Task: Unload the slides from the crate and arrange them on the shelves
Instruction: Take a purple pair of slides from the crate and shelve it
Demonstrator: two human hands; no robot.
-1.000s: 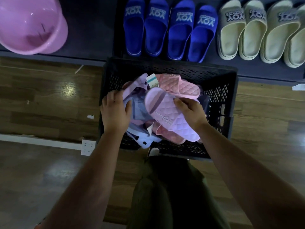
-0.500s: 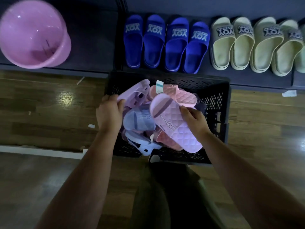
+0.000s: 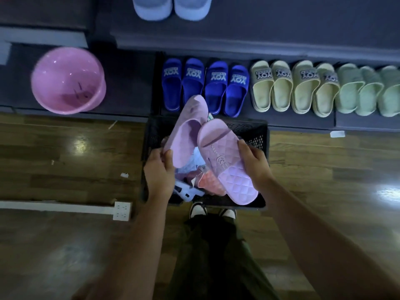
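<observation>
Glossy brown wooden floor (image 3: 65, 148) takes up most of the shot; along the far side runs a low dark grey shelf (image 3: 292, 123); parked right up against its front edge is the black perforated plastic crate (image 3: 257, 137); off to the left on the shelf sits a round pink plastic basin (image 3: 68, 80), tipped toward the camera; lined up on the shelf are four royal blue slides with YOY straps (image 3: 215, 87), then four cream slides with the same logo (image 3: 292, 87), then some pale green ones (image 3: 359, 92) running out of frame; a light blue pair (image 3: 171, 7) peeks in from a higher shelf; above the crate are two lilac quilted rubber slides, one (image 3: 188, 131) gripped at the heel end by the left hand (image 3: 159, 172), fingers wrapped round its edge, the other (image 3: 225, 161) clutched along its side by the right hand (image 3: 254, 163), thumb on top; the two slides overlap a bit at the middle; underneath, inside the crate, is a jumble of more slides, a salmon pink one (image 3: 207, 180) and a pale blue one (image 3: 188, 192); white power strip (image 3: 122, 211) lies on the floor to the left.
</observation>
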